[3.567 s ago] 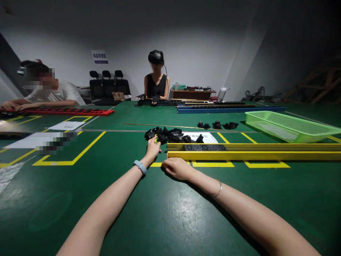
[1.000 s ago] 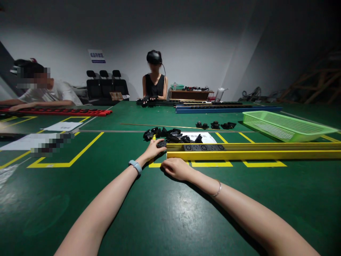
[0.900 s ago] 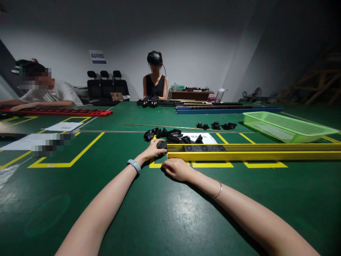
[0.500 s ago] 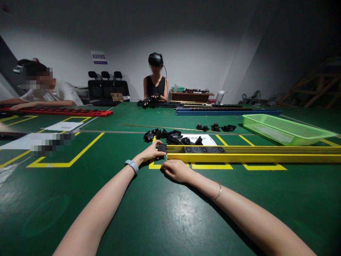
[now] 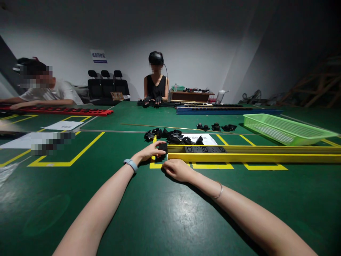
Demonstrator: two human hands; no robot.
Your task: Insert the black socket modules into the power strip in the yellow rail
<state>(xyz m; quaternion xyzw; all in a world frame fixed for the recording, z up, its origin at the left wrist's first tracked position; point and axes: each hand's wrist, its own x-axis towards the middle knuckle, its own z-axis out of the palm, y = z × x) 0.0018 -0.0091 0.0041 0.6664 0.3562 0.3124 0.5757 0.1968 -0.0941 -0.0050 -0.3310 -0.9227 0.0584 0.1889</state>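
Observation:
My left hand [image 5: 151,150], with a pale blue band on the wrist, pinches a black socket module [image 5: 162,147] at the left end of a long yellow channel [image 5: 239,157]. Part of the module is hidden behind my fingers. Inside the channel, a row of black sockets [image 5: 204,149] sits a short way to the right. My right hand [image 5: 178,169] is curled on the table just in front of the channel's left end. Its fingertips are turned under, so whether they hold anything is hidden. Behind my left hand lies a pile of black modules [image 5: 173,135].
A green basket [image 5: 287,129] stands at the right behind the channel. Several small black parts [image 5: 216,127] lie beyond it to the left. Blue rails [image 5: 226,111] and a red rail [image 5: 80,112] lie farther back. Two co-workers sit at the far and left sides.
My left fingers have shifted slightly on the module at the channel's end. My right hand has hardly moved. The far co-worker's hands have come apart and lowered onto the black parts.

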